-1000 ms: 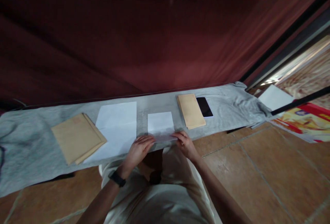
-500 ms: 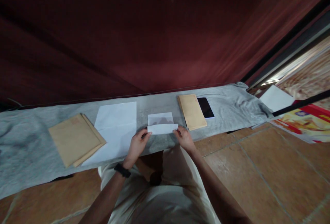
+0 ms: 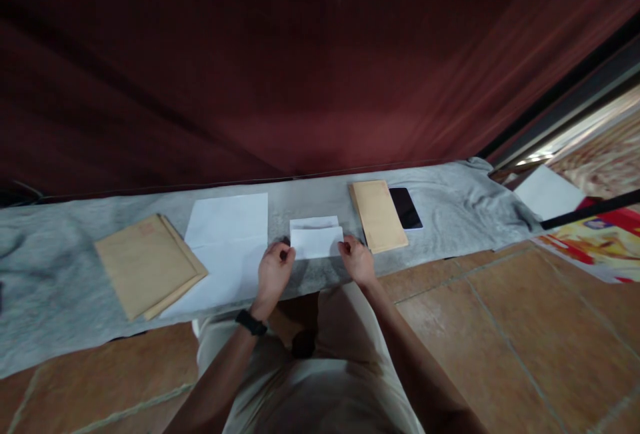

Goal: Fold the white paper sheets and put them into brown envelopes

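Your left hand (image 3: 274,271) and right hand (image 3: 356,259) each had thumb and fingertips pinched shut on an end of the folded white sheet (image 3: 317,241), left hand on its left edge, right hand on its right. The sheet lay on the grey cloth (image 3: 60,287) right in front of you, its near flap turned up over the rest, with a thin strip of the far edge showing beyond the fold. No writing showed on it.

A black watch (image 3: 251,322) sat on your left wrist. Just left of your left hand lay a stack of plain white paper (image 3: 227,241), and beyond that a pile of brown envelopes (image 3: 145,264) with a faint reddish mark near the top, too blurred to read. Whether they held anything, you could not tell. Just beside your right hand lay a second pile of brown envelopes (image 3: 379,215), touching a phone (image 3: 405,207) with a dark screen. Far right, a red and yellow printed poster (image 3: 595,241) showed no legible words.
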The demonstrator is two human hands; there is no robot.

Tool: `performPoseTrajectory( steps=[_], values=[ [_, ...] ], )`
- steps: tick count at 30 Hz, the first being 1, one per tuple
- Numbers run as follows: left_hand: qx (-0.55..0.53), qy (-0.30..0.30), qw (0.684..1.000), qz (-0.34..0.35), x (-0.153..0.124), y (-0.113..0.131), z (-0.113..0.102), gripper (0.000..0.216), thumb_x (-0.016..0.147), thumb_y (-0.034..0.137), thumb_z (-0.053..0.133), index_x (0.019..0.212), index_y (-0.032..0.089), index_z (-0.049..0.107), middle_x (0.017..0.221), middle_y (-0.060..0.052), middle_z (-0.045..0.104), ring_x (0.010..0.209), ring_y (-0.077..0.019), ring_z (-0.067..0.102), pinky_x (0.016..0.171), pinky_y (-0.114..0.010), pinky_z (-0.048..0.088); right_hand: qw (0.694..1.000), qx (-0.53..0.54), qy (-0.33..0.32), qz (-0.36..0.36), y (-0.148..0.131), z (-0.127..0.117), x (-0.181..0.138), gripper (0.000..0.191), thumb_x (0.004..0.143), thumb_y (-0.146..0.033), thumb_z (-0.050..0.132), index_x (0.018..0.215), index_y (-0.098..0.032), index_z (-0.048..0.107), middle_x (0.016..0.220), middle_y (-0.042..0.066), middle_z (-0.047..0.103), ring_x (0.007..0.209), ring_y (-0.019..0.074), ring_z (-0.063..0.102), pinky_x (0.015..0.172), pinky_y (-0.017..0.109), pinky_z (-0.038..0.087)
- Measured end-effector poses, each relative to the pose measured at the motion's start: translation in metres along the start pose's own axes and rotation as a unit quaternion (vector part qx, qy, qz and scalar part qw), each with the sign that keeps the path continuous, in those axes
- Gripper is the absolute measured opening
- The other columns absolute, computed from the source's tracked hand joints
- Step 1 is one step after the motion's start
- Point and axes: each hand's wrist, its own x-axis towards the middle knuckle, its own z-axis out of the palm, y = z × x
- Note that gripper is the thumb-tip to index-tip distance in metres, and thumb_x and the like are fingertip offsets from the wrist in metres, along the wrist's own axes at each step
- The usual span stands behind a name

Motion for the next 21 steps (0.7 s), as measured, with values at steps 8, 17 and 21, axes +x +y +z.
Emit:
performPoseTrajectory(
  steps=[8,17,21],
  values=[
    [0.117,-0.028,0.990,-0.076,0.010,0.018,-0.001,0.020,0.094,0.033,0.053,0.081,0.024,0.064,0.081,-0.002,0.068,0.075,-0.0177,0.062,0.063,-0.026,0.038,0.998,-0.045,-0.002,0.036,-0.011,0.000,0.008,0.025,0.102,-0.036,0.049,0.122,-0.025,0.059,0.100,0.006,0.077,0.091,0.0205,0.073,0.074,0.026,0.047],
    [0.174,-0.055,0.977,-0.111,0.018,0.030,-0.004,0.023,0.097,0.036,0.049,0.090,0.025,0.067,0.088,-0.004,0.074,0.078,-0.0199,0.066,0.061,-0.027,0.036,0.996,-0.082,0.012,0.032,-0.014,0.006,0.015,0.031,0.103,-0.034,0.049,0.131,-0.022,0.052,0.097,0.009,0.076,0.089,0.0232,0.075,0.075,0.028,0.050],
    [0.203,-0.063,0.968,-0.131,0.022,0.033,-0.003,0.024,0.097,0.039,0.048,0.096,0.026,0.069,0.089,-0.005,0.075,0.078,-0.0211,0.068,0.062,-0.027,0.038,0.996,-0.087,0.023,0.028,-0.016,0.007,0.018,0.031,0.104,-0.036,0.047,0.131,-0.022,0.052,0.097,0.010,0.076,0.088,0.0235,0.075,0.076,0.029,0.050]
  ],
)
